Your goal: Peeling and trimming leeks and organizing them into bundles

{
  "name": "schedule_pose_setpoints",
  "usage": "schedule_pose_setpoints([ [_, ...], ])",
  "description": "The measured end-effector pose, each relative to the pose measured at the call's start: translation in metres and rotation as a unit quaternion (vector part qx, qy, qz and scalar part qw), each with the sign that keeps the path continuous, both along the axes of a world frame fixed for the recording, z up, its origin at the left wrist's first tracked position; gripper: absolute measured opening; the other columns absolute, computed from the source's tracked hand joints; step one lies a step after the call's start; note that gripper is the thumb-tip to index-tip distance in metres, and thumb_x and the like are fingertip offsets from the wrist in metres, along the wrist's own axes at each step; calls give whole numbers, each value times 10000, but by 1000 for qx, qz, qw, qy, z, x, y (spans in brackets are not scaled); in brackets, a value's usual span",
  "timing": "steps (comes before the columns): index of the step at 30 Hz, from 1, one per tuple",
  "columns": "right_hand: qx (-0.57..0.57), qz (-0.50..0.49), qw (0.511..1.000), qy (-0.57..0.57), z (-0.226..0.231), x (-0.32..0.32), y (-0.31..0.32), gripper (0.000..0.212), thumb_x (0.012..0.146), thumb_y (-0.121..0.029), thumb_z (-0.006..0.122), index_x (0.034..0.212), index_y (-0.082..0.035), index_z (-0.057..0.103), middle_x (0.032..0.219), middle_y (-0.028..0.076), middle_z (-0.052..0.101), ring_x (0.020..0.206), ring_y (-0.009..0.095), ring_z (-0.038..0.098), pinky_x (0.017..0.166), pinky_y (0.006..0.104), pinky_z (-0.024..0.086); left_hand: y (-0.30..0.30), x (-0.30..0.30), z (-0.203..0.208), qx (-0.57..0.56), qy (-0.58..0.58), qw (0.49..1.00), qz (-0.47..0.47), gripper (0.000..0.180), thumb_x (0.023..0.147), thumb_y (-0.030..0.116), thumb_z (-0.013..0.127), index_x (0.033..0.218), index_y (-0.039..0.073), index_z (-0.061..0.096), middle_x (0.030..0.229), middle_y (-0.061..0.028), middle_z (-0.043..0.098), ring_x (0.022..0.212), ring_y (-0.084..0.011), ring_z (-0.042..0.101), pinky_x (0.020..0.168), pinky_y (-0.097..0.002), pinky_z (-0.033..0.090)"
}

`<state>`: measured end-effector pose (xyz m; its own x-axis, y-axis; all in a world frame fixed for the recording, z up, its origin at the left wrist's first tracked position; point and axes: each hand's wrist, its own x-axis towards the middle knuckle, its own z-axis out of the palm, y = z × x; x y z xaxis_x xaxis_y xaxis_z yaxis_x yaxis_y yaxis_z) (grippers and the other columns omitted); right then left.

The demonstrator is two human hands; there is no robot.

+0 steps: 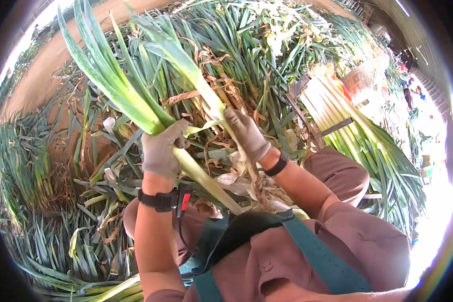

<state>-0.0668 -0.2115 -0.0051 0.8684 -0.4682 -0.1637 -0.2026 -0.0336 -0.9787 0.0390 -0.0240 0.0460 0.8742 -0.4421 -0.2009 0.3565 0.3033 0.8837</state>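
Observation:
My gloved left hand [162, 150] is wrapped round a leek [202, 177]. Its green leaves fan up and to the left, while the pale shaft slants down toward my lap. To the right of it, my gloved right hand [246, 133] is closed on an outer leek leaf [199, 80]. That leaf's green blade points up and left, and its pale, ragged end trails below my fingers. A thin pale strip [202, 127] stretches between the two hands. Whether the leaf is still joined to the leek is hard to see.
Trimmed leeks [332, 113] lie stacked in a metal frame [307, 121] at the right. A large heap of leeks [231, 45] fills the far side, and more leeks [25, 166] lie at the left. Dry peelings [259, 189] litter the ground by my knees.

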Motion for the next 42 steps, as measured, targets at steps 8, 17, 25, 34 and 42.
schedule_pose_setpoints([
  [8,-23,15,1000,5,19,-63,-9,615,1016,-560,466,1217,6,599,898,31,640,682,95,555,598,248,459,40,39,-17,50,-73,983,160,504,817,43,774,1250,-118,572,1129,-180,671,589,-101,554,479,-236,434],
  [17,97,200,973,61,13,-108,26,456,1008,-420,561,1218,-21,628,914,66,659,676,94,595,582,260,495,1,10,2,-50,-72,996,7,298,833,44,766,1075,-31,611,791,-51,652,542,-127,564,485,-268,451],
  [25,167,159,973,9,49,-25,29,321,956,-258,634,1063,41,681,878,33,651,775,94,573,678,268,476,4,6,2,-3,-78,997,-3,226,807,4,774,1007,27,672,841,-40,680,621,-115,602,508,-233,454],
  [34,352,205,912,47,41,-24,13,467,709,109,576,1172,108,638,1149,135,683,896,153,677,775,248,537,20,7,4,-25,-96,995,-27,264,789,50,788,1023,49,663,858,-26,670,622,-114,585,517,-240,449],
  [42,246,281,928,-8,36,-20,16,325,866,33,572,1174,105,646,1163,131,674,971,156,667,809,286,545,31,7,9,-65,-116,989,-59,292,790,95,764,1044,52,626,828,-24,623,616,-123,547,530,-246,434],
])
